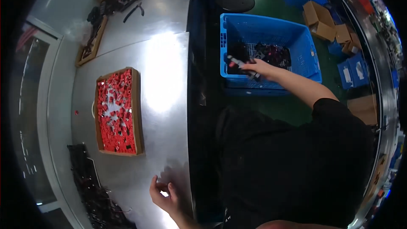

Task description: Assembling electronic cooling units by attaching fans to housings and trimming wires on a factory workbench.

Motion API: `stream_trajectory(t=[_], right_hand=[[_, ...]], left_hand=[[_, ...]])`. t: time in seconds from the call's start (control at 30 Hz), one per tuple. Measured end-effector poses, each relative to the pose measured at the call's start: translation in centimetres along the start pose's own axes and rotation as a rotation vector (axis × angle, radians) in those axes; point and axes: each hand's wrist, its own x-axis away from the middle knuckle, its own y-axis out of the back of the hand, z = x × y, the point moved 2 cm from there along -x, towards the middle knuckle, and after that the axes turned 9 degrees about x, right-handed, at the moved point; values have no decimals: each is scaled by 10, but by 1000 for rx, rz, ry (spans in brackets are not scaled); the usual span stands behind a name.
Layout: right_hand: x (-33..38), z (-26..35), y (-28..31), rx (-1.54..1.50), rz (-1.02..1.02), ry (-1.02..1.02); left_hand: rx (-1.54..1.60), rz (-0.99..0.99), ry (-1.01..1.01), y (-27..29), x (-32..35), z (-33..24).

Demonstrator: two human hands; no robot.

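My right hand (259, 68) is closed on a small dark part (238, 64) with grey and red bits; its exact kind is unclear. It is above the near left side of a blue plastic crate (271, 20), in which several dark parts (271, 55) lie on the bottom. My left hand (164, 197) hovers by the near edge of the metal table (161, 144), fingers bent and apart, holding nothing. Farther up that table is a shallow cardboard tray (135, 114) filled with small red pieces (114, 135) and some grey ones.
Dark parts and cables (91, 186) are piled along the table's left side. At the far left stand another cardboard tray (92, 48) and a curved black piece (133, 12). Open cardboard boxes (319, 19) and a blue bin (352, 71) are on the floor right of the crate.
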Motion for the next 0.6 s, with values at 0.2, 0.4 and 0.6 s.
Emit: stream_trajectory(t=[0.2, 0.4, 0.6], right_hand=[[-35, -32, 81, -532, -298, -110], [-84, 15, 99, 590, -827, 322], [-13, 101, -38, 554, -363, 991]], left_hand=[[-8, 9, 56, -9, -6, 4], [-100, 38, 121, -2, -12, 12], [-257, 106, 130, -16, -9, -16]])
